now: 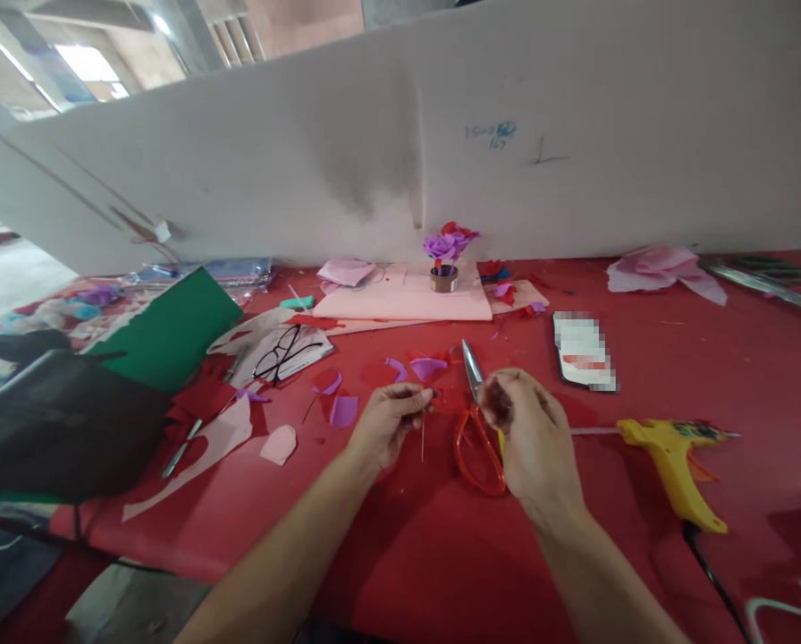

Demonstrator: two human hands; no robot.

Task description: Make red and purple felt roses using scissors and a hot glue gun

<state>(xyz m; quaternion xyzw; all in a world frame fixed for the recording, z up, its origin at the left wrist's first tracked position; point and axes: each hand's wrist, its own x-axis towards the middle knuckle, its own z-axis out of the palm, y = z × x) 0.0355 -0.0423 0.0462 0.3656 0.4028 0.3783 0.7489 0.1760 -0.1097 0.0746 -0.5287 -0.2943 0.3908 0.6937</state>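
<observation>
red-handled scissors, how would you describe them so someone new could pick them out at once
On the red table, find the person's right hand. The scissors lie partly hidden by it, tip pointing away from the person. Their silver metal and looped red handle set them apart from the purple paper scraps nearby.

On the counter, scissors are lying left of a glue gun, flowers standing behind.

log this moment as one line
left hand: pinching thin stick | right hand: near scissors, hold unclear | glue gun: lying on red table
</observation>
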